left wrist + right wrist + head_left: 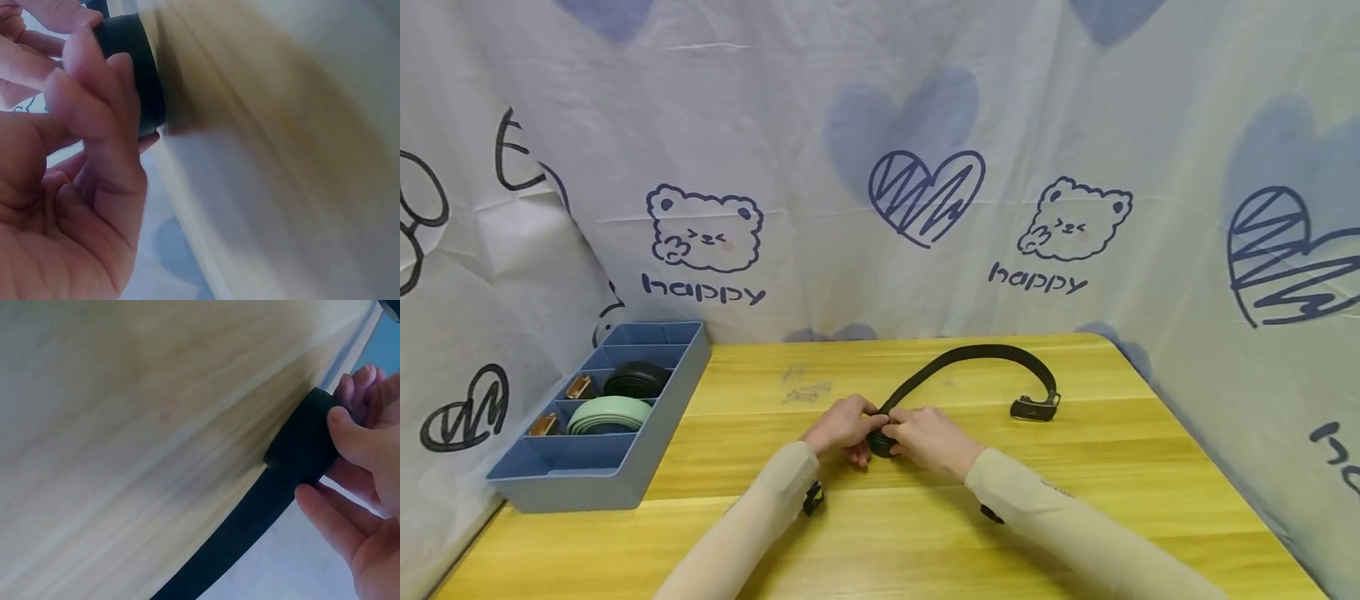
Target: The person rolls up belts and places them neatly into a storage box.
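A black belt [985, 351] lies partly wound on the wooden table, its loose length arching back and to the right toward a dark buckle [1034, 409]. Its other end forms a tight coil [881, 445] standing on edge. My left hand [841, 428] holds the coil from the left with curled fingers, close up in the left wrist view. From the opposite side my right hand [934, 438] pinches the coil between thumb and fingers. In the right wrist view the flat strap [231, 534] runs off the roll [305, 434].
On the left stands a blue divided box [662, 450]. One compartment has a black coiled belt [637, 379]; another has a light green one [612, 407]. Gold-toned buckles [580, 387] sit beside the coils. A printed white curtain [820, 242] surrounds the wooden table [1120, 483].
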Demonstrator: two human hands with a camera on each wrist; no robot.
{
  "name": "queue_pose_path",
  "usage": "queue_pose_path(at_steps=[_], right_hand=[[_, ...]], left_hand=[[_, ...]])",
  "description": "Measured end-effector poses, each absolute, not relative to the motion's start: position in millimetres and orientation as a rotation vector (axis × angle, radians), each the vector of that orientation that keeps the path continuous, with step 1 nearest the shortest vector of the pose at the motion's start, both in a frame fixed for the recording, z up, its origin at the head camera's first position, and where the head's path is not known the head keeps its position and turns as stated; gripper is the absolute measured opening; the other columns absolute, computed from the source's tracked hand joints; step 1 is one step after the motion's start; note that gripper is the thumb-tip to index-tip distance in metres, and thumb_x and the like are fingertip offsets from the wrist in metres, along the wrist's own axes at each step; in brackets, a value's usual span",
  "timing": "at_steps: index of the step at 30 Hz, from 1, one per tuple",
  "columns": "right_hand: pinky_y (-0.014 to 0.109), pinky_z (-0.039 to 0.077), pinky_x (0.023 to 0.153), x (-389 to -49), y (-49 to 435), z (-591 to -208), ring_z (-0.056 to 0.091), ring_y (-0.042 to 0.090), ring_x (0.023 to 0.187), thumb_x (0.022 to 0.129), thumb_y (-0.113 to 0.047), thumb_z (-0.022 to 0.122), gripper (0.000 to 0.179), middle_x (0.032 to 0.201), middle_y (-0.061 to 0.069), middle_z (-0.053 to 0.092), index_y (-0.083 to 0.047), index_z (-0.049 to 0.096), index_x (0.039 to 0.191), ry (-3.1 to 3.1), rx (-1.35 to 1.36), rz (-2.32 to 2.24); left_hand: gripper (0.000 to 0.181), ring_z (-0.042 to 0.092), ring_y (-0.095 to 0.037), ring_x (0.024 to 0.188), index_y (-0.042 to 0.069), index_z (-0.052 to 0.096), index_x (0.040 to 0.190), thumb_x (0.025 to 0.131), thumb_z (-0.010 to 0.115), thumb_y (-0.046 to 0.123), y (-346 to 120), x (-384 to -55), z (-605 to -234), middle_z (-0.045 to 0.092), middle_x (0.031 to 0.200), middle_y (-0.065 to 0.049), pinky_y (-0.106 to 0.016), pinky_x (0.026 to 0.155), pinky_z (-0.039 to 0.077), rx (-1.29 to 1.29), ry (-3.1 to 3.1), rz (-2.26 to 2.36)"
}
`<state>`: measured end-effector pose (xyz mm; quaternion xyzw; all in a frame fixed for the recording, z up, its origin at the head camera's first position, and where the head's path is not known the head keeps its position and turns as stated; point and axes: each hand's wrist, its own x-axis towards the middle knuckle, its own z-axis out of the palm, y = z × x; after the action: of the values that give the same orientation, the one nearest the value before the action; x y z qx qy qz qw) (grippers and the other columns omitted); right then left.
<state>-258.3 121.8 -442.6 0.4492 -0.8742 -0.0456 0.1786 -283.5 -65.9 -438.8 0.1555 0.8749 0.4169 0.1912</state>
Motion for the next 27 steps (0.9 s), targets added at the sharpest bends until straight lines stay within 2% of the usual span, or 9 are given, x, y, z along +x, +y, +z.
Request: queue_pose_path(at_steps=[7,10,13,17,22,27], right_hand=[[0.028,0.054,0.076,-271,138,-438,0.065,0.013,0.085,0.084,-0.017,0.077,0.019,0.099,-0.001,0.062,-0.016,0.072,0.102,-2.585,1.424,0.154],[0.027,0.054,0.079,-273,142,-437,0.064,0.013,0.087,0.086,-0.017,0.076,0.020,0.102,0.000,0.061,-0.015,0.071,0.105,-2.626,1.460,0.223],[0.026,0.053,0.078,-270,139,-438,0.062,0.011,0.087,0.088,-0.026,0.074,0.023,0.103,-0.001,0.060,-0.014,0.071,0.108,-2.672,1.416,0.235],[0.027,0.052,0.077,-266,132,-440,0.059,0.012,0.086,0.086,-0.035,0.074,0.026,0.099,-0.001,0.062,-0.016,0.073,0.103,-2.674,1.352,0.147],[0.029,0.051,0.079,-271,132,-438,0.059,0.016,0.088,0.084,-0.026,0.077,0.017,0.097,0.001,0.065,-0.016,0.075,0.098,-2.625,1.425,0.096],[0.027,0.053,0.085,-277,139,-436,0.064,0.015,0.096,0.085,-0.020,0.077,0.020,0.106,0.002,0.066,-0.013,0.075,0.104,-2.629,1.523,0.205]], left_hand=[[0.038,0.055,-0.016,0.047,0.007,0.071,0.072,0.096,0.063,0.035,-65,-287,-437,0.065,0.060,-0.012,-0.023,0.045,0.040,0.434,2.627,0.998],[0.032,0.059,-0.017,0.050,0.006,0.071,0.074,0.093,0.067,0.031,-63,-287,-435,0.068,0.063,-0.012,-0.024,0.047,0.042,0.425,2.642,0.993],[0.026,0.064,-0.020,0.053,0.004,0.069,0.081,0.094,0.067,0.027,-60,-286,-434,0.068,0.066,-0.012,-0.027,0.051,0.049,0.408,2.635,0.994],[0.022,0.067,-0.023,0.055,0.003,0.067,0.086,0.096,0.064,0.022,-55,-284,-432,0.067,0.067,-0.012,-0.032,0.055,0.054,0.394,2.622,0.985],[0.025,0.066,-0.023,0.054,0.005,0.070,0.083,0.096,0.064,0.025,-55,-284,-434,0.068,0.065,-0.012,-0.031,0.054,0.054,0.400,2.626,0.987],[0.034,0.063,-0.020,0.050,0.008,0.073,0.077,0.096,0.064,0.034,-60,-284,-437,0.068,0.062,-0.012,-0.031,0.049,0.051,0.419,2.617,1.017]])
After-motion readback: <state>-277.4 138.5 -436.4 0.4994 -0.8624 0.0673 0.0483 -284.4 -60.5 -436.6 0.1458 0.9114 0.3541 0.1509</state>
